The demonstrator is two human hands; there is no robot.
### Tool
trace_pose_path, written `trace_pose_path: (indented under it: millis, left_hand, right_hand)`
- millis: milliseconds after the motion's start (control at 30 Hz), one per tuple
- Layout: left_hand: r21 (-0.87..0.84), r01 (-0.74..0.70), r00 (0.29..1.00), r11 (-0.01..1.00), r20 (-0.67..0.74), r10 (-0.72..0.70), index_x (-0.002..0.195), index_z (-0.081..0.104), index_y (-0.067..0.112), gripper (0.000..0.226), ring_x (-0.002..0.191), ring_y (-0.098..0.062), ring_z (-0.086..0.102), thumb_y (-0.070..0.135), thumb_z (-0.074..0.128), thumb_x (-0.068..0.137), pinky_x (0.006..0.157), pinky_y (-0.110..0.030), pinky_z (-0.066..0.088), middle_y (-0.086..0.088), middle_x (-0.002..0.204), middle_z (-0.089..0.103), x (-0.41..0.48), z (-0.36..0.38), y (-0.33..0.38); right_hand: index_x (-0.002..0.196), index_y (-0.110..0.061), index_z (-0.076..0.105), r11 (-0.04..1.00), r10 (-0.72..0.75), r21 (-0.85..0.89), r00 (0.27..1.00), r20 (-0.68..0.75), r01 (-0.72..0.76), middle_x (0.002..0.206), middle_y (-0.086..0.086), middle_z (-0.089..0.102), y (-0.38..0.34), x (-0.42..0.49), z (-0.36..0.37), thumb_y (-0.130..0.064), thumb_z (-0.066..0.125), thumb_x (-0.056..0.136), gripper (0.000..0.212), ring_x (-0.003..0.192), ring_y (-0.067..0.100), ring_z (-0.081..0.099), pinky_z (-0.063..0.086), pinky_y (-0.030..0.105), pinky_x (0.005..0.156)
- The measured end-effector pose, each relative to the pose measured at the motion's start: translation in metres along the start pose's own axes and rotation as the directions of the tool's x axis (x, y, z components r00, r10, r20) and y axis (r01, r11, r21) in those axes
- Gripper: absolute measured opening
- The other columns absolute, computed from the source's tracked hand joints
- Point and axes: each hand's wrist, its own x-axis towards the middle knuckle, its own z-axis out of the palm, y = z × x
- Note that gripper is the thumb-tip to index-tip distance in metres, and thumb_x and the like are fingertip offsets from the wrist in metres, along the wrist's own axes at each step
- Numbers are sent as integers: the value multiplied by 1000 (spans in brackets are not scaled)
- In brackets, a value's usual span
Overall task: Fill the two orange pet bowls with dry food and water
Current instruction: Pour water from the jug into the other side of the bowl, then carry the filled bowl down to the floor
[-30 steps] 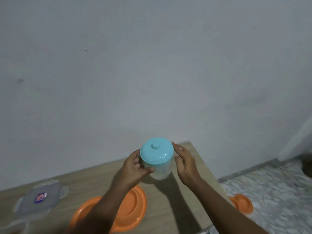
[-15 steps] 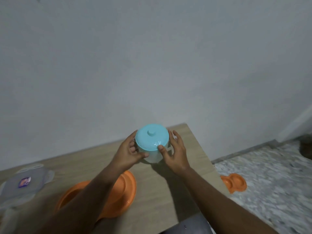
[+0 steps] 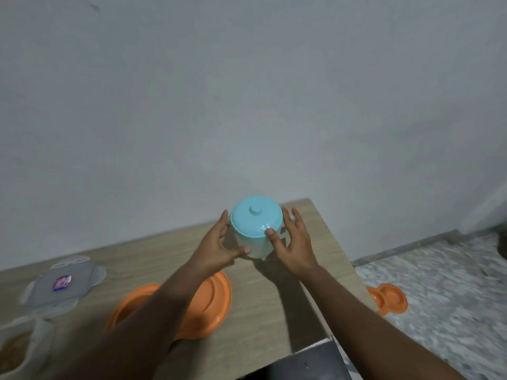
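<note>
Your two bare hands flank a translucent plastic jug (image 3: pixel 253 246) capped with a smooth, round turquoise lid (image 3: pixel 256 221) that has a small knob at its centre. The jug stands upright near the far right corner of the light wood-grain table (image 3: pixel 274 303), close to the plain grey wall (image 3: pixel 247 91).

Your left hand (image 3: pixel 216 248) cups the jug's left side, fingers spread and curved along the wall of the vessel, thumb tip pressed against its frosted lower body. Your right hand (image 3: pixel 295 246) sits on the other side with fingers fanned apart; the thumb tip rests on the lid's rim, while whether the other fingers touch the jug cannot be told.

Nearer you on the table, partly hidden under your left forearm, lies a glossy orange plastic pet bowl (image 3: pixel 208 303), shallow and round with a raised rim. To its left rests a flat, cloudy plastic container lid (image 3: pixel 64 283) with side clips and a small coloured sticker. At the bottom left edge a clear tub (image 3: pixel 16 349) holds brown granular dry food, blurred.

Down on the speckled stone floor (image 3: pixel 439 283), right of the table edge, sits a second orange plastic dish (image 3: pixel 389 298), with one round well visible and its left part cut off by the table.
</note>
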Motion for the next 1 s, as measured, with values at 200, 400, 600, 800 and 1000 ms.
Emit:
trace_pose_path:
  millis: [200, 400, 600, 800, 1000]
  left_hand:
    - [53, -7, 999, 999, -49, 10, 159, 25, 19, 145, 147, -4, 29, 73, 89, 40, 121, -28, 26, 2, 162, 32, -50, -30, 4]
    - [153, 35, 989, 988, -150, -12, 154, 37, 25, 136, 146, -9, 36, 85, 79, 39, 122, -35, 31, 1, 159, 40, -119, -66, -26]
    - [249, 233, 912, 940, -391, -123, 158, 26, 21, 144, 156, -21, 9, 83, 79, 40, 125, -49, 23, 0, 166, 22, -184, -104, -81]
    - [190, 346, 893, 919, -367, -261, 133, 43, 34, 112, 117, -18, 63, 78, 87, 40, 102, -47, 51, 4, 126, 63, -200, -129, -151]
    - [229, 301, 908, 926, -365, -205, 129, 52, 32, 95, 117, -22, 57, 64, 84, 45, 102, -46, 49, 1, 125, 57, -204, -130, -138]
  right_hand:
    - [154, -25, 26, 998, -45, -34, 998, -40, 44, 163, 2, 16, -41, -33, -5, -65, 50, 88, 81, 150, 11, 10, 19, 27, 118]
    - [151, -15, 34, 983, -179, 31, 984, -13, 180, 157, -2, 28, -79, -89, 32, -55, 54, 88, 77, 146, 9, 24, 25, 19, 117]
    - [153, -20, 26, 998, -17, -47, 942, 336, 35, 156, 3, 35, -78, -126, 85, -58, 48, 93, 74, 142, 21, 34, 32, 39, 116]
    - [135, -23, 39, 988, 58, -153, 905, 421, 8, 126, 8, 54, -64, -131, 115, -49, 40, 99, 44, 116, 29, 54, 37, 30, 91]
    - [144, -15, 36, 983, 87, -180, 918, 386, -18, 132, 14, 49, -61, -123, 121, -46, 37, 101, 53, 114, 32, 57, 44, 37, 96]
